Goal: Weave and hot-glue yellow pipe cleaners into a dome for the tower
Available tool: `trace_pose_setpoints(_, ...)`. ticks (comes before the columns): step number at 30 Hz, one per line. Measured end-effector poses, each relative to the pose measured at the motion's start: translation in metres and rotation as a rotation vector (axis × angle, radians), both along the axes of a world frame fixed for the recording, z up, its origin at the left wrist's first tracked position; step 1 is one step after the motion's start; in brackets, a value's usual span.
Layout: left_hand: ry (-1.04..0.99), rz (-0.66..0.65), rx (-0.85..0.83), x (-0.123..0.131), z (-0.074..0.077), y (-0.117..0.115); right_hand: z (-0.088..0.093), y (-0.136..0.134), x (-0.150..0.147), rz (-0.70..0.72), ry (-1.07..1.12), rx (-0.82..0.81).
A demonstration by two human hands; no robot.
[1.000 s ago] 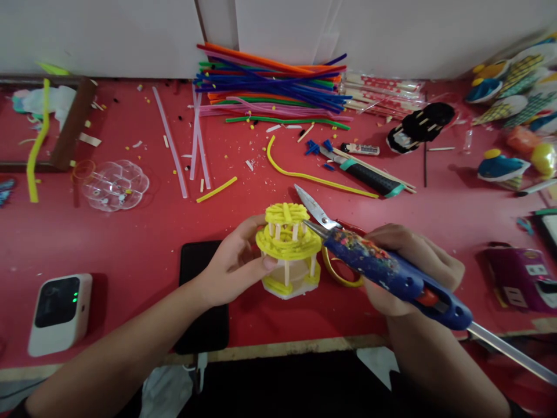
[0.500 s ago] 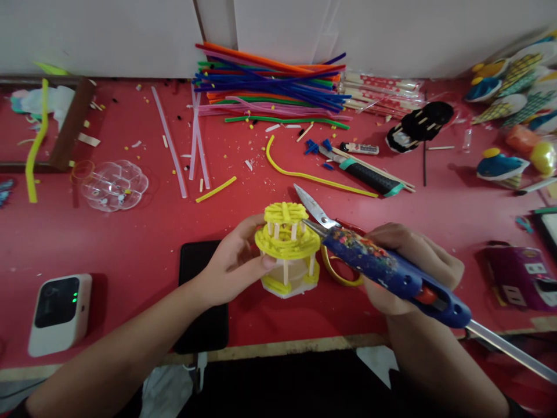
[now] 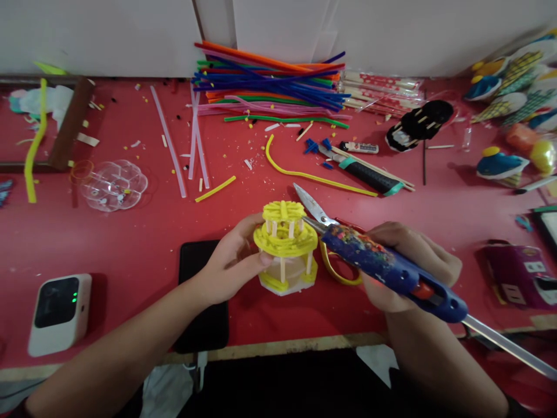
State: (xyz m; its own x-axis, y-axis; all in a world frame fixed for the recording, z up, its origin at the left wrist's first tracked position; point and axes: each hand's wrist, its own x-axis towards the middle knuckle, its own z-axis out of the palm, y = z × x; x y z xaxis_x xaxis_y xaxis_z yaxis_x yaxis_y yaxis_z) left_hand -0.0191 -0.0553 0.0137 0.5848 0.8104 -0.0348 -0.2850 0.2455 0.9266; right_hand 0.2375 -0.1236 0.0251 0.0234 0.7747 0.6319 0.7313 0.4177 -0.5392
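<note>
My left hand (image 3: 235, 261) grips a small tiered pavilion model (image 3: 285, 241) by its left side, thumb at the middle tier. The model has yellow pipe-cleaner tiers on pale wooden posts and a pale, many-sided base. In my right hand (image 3: 404, 258) is a blue glue gun (image 3: 383, 267), its body smeared with coloured glue and a clear glue stick (image 3: 509, 342) sticking out of the back. The gun's metal nozzle points left, at the right edge of the model's top tier. Scissors (image 3: 315, 206) with yellow and red handles lie partly hidden behind the gun and the model.
Behind lie a yellow pipe cleaner (image 3: 313, 177), a cutting tool with black-green handle (image 3: 369, 174) and a pile of coloured pipe cleaners (image 3: 270, 81). A black phone (image 3: 202, 325) lies under my left wrist. A black tiered model (image 3: 420, 125) stands back right, a white device (image 3: 61, 313) left.
The pavilion model has shifted very slightly left and up with my left hand. The glue gun has moved slightly along with it, its nozzle still at the top tier.
</note>
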Motion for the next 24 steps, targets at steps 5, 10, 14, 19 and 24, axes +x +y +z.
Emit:
trace_pose_setpoints(5, -0.001, -0.01, -0.041, -0.0008, -0.0008, -0.0005, 0.0019, 0.0016, -0.0013, 0.031, 0.018, 0.033)
trace_pose_setpoints(10, -0.001, -0.001, -0.078, -0.0015, -0.0047, -0.0017, 0.0034, 0.0009, -0.0021, -0.007, 0.026, 0.013)
trace_pose_setpoints(14, -0.013, 0.029, -0.095, -0.0019, -0.007, -0.0024, 0.0039, 0.0007, -0.0011, 0.027, 0.014, 0.017)
trace_pose_setpoints(19, -0.016, 0.06, -0.136, -0.0021, -0.008, -0.003, 0.0023, 0.0, -0.0014, 0.028, 0.008, 0.002)
trace_pose_setpoints(24, -0.039, 0.065, -0.205, -0.0024, -0.0089, -0.0032, 0.0012, -0.0014, -0.0003, -0.016, 0.015, -0.019)
